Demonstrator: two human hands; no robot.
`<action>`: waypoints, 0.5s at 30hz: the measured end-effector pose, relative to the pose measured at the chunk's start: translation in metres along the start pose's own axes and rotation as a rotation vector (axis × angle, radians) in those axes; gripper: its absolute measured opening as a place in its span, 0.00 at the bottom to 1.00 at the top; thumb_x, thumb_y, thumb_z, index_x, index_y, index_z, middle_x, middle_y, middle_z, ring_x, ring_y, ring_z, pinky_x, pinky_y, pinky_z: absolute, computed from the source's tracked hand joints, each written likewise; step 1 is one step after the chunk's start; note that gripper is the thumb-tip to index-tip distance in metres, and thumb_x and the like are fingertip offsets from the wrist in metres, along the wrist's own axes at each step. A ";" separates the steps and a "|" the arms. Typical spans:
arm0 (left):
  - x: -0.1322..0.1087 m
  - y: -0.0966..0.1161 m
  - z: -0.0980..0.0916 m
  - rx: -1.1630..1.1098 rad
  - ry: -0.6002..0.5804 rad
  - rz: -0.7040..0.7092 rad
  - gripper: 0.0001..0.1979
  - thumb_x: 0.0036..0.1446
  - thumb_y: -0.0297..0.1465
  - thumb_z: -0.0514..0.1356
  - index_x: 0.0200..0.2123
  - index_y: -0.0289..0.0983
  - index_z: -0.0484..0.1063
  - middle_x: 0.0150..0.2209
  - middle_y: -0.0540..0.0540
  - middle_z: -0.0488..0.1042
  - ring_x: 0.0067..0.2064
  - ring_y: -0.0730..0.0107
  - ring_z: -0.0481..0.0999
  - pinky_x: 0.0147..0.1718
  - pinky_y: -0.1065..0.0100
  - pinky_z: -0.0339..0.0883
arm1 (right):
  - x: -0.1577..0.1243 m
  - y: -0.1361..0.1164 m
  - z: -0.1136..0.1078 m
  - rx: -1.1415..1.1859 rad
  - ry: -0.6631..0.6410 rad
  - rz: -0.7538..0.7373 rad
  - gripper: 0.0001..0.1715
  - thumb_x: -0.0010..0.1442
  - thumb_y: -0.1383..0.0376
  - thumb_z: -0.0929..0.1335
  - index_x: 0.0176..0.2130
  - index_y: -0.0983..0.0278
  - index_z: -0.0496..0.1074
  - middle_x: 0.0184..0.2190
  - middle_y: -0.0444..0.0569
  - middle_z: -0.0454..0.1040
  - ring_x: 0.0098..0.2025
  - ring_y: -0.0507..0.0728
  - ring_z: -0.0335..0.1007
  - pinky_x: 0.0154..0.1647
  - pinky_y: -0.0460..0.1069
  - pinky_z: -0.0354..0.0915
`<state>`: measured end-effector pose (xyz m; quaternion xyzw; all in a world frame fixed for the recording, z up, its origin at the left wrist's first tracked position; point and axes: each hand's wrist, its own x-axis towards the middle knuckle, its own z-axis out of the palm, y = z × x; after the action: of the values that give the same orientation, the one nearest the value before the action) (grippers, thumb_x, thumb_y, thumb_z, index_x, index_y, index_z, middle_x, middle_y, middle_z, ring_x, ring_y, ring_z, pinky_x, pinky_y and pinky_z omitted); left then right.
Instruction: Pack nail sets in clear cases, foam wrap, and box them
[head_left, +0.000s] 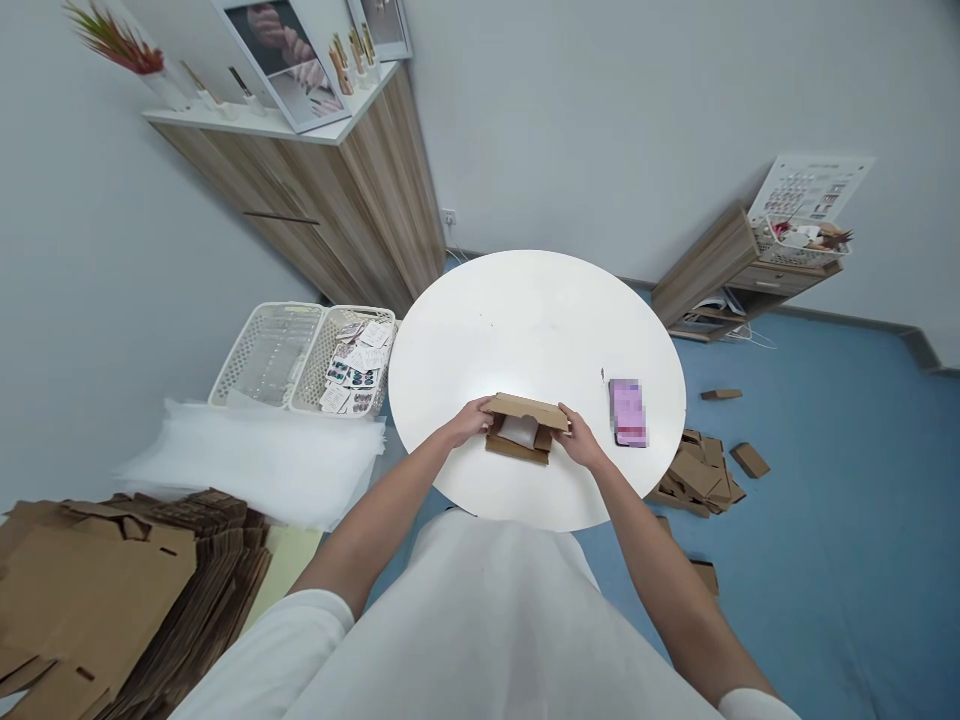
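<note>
A small brown cardboard box [517, 455] stands near the front edge of the round white table [536, 300], its lid partly raised. Something white [519, 430] lies inside it. My left hand [471, 420] grips the box at its left end, fingers at the lid's corner. At the right end, my right hand [576, 437] is closed on the lid's side. Parts of the fingers on both hands are hidden by the cardboard. A phone with a purple screen [628, 412] lies on the table to the right of my right hand.
Left of the table are a white basket of printed cards [352, 360], another with clear plastic items [274, 345], white translucent sheets [255, 455] and stacked flat cardboard [97, 590]. Brown boxes [701, 470] lie on the blue floor at right. Cabinets stand behind.
</note>
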<state>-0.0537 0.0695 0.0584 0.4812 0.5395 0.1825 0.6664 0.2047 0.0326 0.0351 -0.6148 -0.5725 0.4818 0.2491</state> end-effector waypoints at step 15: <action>-0.008 0.008 -0.016 -0.072 -0.116 -0.049 0.29 0.55 0.42 0.34 0.52 0.39 0.61 0.51 0.40 0.66 0.53 0.58 0.63 0.38 0.58 0.63 | -0.012 -0.020 -0.004 0.139 0.015 0.092 0.32 0.49 0.58 0.65 0.53 0.55 0.56 0.39 0.47 0.67 0.35 0.53 0.66 0.38 0.52 0.63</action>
<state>-0.0688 0.0741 0.0704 0.4534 0.5049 0.1571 0.7175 0.2001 0.0269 0.0575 -0.6251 -0.5072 0.5268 0.2731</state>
